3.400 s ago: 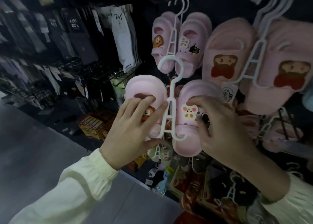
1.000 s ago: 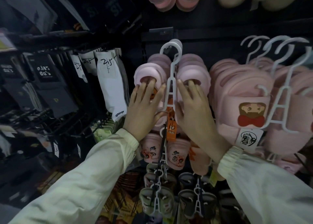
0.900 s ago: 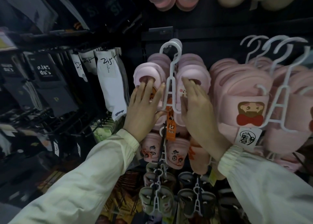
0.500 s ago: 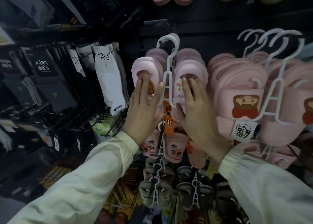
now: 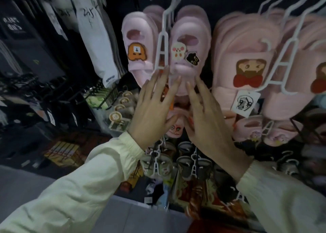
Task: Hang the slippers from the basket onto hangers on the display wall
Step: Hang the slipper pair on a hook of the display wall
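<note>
While the fingers [image 5: 163,77] of the left hand [image 5: 151,113] lie straight and spread, tips touching the bottom bar of the white hanger [image 5: 163,32] w/ nothing gripped, the right hand [image 5: 206,116] has its fingers straight too, tips on the toe of the right-side slipper, so neither hand holds anything. Above them the pink slippers [image 5: 192,44], one w/ an orange charm, the other w/ white & black charms, sit either side of that hanger on the display wall. Its hook runs up to the frame top, and what it catches on isn't visible, so can't confirm it's fully seated. Looks like this pair is hung & only needs steadying. Risks: a fingertip snagged in the hanger's rungs on pull-back would tug it fwd & lift the hook off. A push too hard could swing the pair into the fluffy pink slippers [image 5: 247,56] just beside on the right & tangle hooks. A loosely seated slipper could slip off its prong onto the smaller pairs [image 5: 192,164] below.
</note>
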### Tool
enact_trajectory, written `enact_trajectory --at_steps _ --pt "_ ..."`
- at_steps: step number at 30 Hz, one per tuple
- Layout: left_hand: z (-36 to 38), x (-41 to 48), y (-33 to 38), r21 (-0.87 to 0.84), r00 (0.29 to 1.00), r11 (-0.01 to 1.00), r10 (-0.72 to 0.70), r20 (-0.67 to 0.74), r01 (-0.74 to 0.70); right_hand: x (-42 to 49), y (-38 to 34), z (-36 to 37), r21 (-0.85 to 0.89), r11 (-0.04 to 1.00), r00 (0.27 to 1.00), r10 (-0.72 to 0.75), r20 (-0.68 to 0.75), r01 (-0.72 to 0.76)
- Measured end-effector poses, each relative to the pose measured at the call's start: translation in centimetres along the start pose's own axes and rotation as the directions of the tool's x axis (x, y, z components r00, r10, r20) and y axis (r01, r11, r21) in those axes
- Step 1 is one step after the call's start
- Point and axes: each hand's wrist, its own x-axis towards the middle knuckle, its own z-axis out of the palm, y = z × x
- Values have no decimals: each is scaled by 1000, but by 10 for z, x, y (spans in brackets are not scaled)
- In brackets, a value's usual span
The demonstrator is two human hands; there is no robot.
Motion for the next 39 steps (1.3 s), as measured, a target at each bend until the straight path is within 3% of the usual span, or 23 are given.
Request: enact_trajectory --at_steps 8,12,21,29,33,39 --pt "20 -37 77 -211 990 970 136 45 -124 -89 29 -16 0 1000 997 -21 77 21" --pt "26 -51 129 -214 976 965 180 123 -151 -131 50 -35 11 1000 990 -1 143 0" --pt "49 -91 251 -320 952 947 81 294 18 -237 112 -77 107 993 935 13 355 -54" --pt "92 -158 354 -322 904 930 -26 427 179 -353 165 -86 134 987 824 -3 567 -89" --pt "118 -194 381 -304 821 898 -101 561 318 -395 188 -85 119 979 710 36 703 -168" --pt "154 -261 400 -234 678 843 -193 709 484 -453 220 -50 72 974 609 76 789 -215"
